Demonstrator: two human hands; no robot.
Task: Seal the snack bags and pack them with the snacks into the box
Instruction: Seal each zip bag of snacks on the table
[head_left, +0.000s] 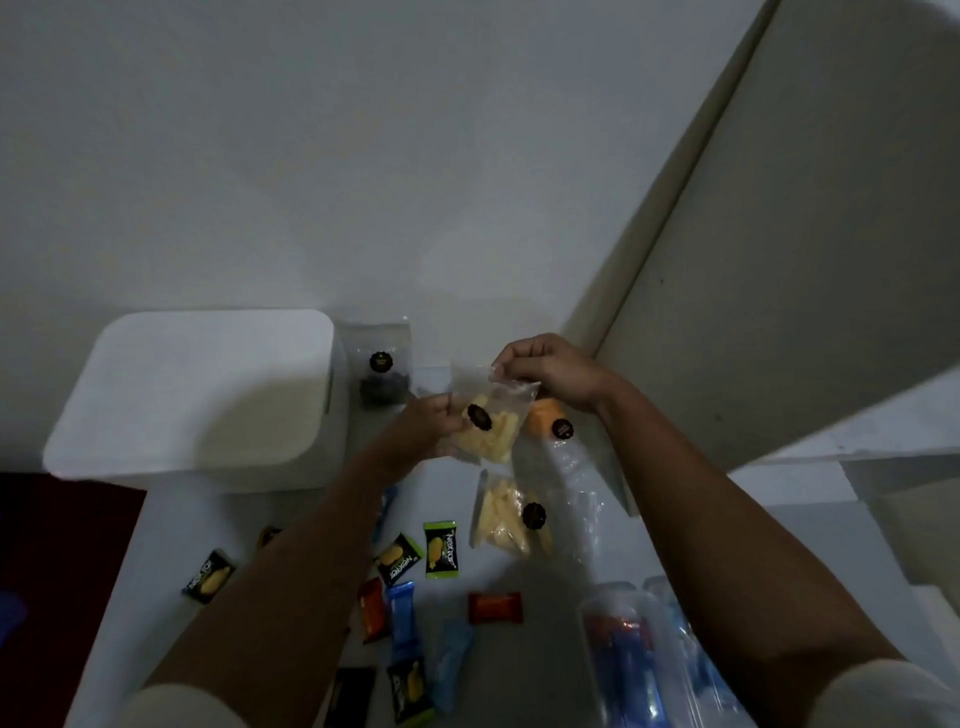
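In the head view, your two hands meet above the middle of the white table (519, 582), and between them you hold a clear snack bag (488, 415) of pale yellow pieces, raised off the surface. Your left hand (434, 423) grips the bag's lower left side, fingers curled round the plastic next to its round dark sticker (479, 417). Your right hand (545, 369) pinches the bag's top edge between thumb and fingertips; whether that edge is closed cannot be told at this sharpness. Directly below the held bag, a second bag of yellow pieces (506, 517) lies flat on the table, also carrying a dark sticker. Just right of the held bag, partly behind your right wrist, lies a bag with orange contents (545, 421), and a bag with dark contents (383, 371) leans against the right side of the white box (208, 395), which stands at the far left of the table with its opening facing up. Small wrapped snacks lie scattered on the near part of the table: two green-and-yellow packets (440, 548) side by side near the centre, another yellow packet (208, 577) to the left, a red packet (494, 608), an orange-red one touching a blue bar (402, 621), and more, dark and blue, at the lower edge. Clear plastic packaging (628, 660) with blue and red contents lies at the lower right, under your right forearm. A grey wall (363, 156) fills the upper view.
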